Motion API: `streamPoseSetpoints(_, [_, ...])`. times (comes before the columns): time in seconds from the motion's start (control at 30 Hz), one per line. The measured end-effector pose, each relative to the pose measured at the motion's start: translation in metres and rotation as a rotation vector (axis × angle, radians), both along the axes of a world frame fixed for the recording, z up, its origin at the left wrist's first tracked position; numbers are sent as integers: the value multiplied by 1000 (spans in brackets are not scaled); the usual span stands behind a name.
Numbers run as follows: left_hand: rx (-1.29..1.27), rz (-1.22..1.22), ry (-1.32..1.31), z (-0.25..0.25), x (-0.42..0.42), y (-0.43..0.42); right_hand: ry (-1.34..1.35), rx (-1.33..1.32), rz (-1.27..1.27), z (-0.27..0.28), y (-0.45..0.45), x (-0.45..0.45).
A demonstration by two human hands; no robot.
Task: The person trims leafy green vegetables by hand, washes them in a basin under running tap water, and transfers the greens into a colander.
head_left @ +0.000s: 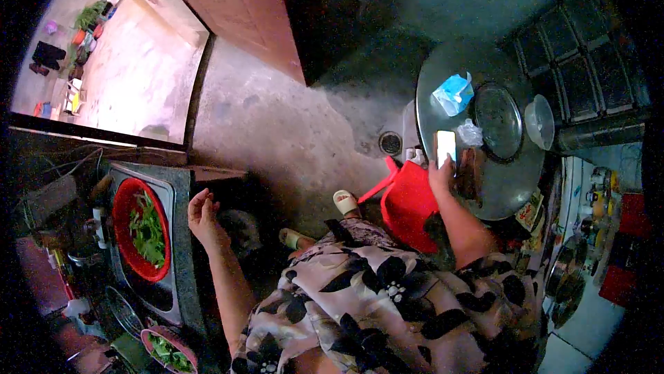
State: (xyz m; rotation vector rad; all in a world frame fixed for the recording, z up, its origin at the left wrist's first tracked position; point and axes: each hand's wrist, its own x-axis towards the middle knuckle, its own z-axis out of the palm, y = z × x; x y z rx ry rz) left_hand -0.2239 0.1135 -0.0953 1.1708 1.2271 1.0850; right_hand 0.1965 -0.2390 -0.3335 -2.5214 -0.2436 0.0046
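Note:
At the left, my left hand [203, 216] hangs in the air beside the sink counter, its fingers loosely curled with nothing visible in them. A red basket [119, 230] of green leafy vegetables [146, 229] sits in the metal sink [173, 291], a short way left of that hand. Over the near-left edge of the round table [432, 197], my right hand [441, 175] grips the lower end of a phone [447, 144] with a bright, lit screen. Just beyond the phone are a crumpled clear bag [469, 132] and a blue-and-white package [454, 94].
A red plastic seat [408, 201] stands against the round table's near side. The table bears a dark oval tray [498, 122] and a clear bowl [539, 122]. Another basket [150, 341] of greens is at lower left. An open doorway [131, 62] shows bright ground outside.

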Motion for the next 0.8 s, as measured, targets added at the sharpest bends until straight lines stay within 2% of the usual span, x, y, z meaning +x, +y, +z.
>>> streamPoseSetpoints(0.03, [8,-4,-1,2,-7,2,20,-157,122,30,20,-17])
streamPoseSetpoints(0.07, [14,-4,8,3,-14,7,-30,78,251,40,39,-38])
streamPoseSetpoints(0.1, [22,-2,17,6,-23,11,-102,-69,338,25,52,-50])
streamPoseSetpoints(0.17, [44,24,60,19,-41,17,21,150,509,29,93,-93])
streamPoseSetpoints(0.2, [54,46,100,31,-40,20,-29,133,625,35,116,-108])
streamPoseSetpoints(0.23, [67,69,131,40,-49,23,80,245,694,38,136,-128])
streamPoseSetpoints(0.27, [100,72,131,39,-67,30,192,225,718,61,162,-153])
streamPoseSetpoints(0.3, [77,106,97,39,-83,40,394,323,709,71,185,-172])
streamPoseSetpoints(0.37, [89,107,101,41,-125,49,441,390,844,107,222,-214])
streamPoseSetpoints(0.5, [77,246,160,50,-194,57,369,445,1161,179,272,-284])
streamPoseSetpoints(0.6, [106,269,188,20,-263,81,311,593,1315,188,302,-335])
streamPoseSetpoints(0.7, [306,121,675,-30,-332,118,235,575,1496,226,319,-373])
streamPoseSetpoints(0.77, [277,-17,1130,-48,-349,130,76,554,1634,233,325,-385])
streamPoseSetpoints(0.8, [229,-42,1157,-63,-354,133,70,530,1666,236,326,-390])
